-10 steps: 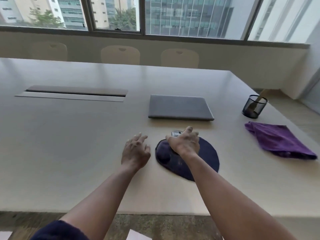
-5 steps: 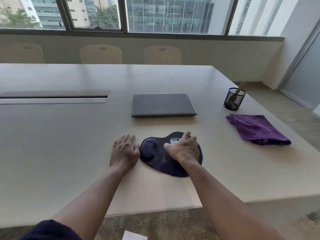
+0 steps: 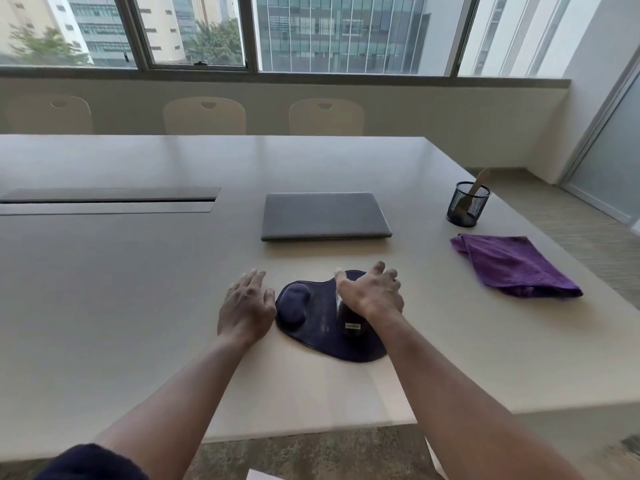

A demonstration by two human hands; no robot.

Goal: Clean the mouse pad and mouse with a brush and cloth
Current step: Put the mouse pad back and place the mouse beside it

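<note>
A dark blue mouse pad (image 3: 311,336) with a raised wrist rest lies on the pale table near its front edge. On it sits a dark mouse (image 3: 350,323) with a small white label facing me. My right hand (image 3: 372,296) hovers over the mouse's front half with its fingers spread and relaxed; whether the palm touches the mouse is hidden. My left hand (image 3: 244,308) rests flat on the table against the pad's left edge. A wooden-handled brush (image 3: 479,185) stands in a black mesh cup (image 3: 465,211) at the far right. A purple cloth (image 3: 512,266) lies crumpled in front of the cup.
A shut grey laptop (image 3: 325,216) lies just behind the pad. A long cable hatch (image 3: 104,199) is set into the table at the left. Three pale chairs (image 3: 204,116) stand at the far side under the windows. The table's right edge runs close past the cloth.
My right hand's fingers have lifted and spread, and the mouse's labelled rear now shows below the palm. The mouse sits nearer me on the pad. My left hand has stayed beside the pad.
</note>
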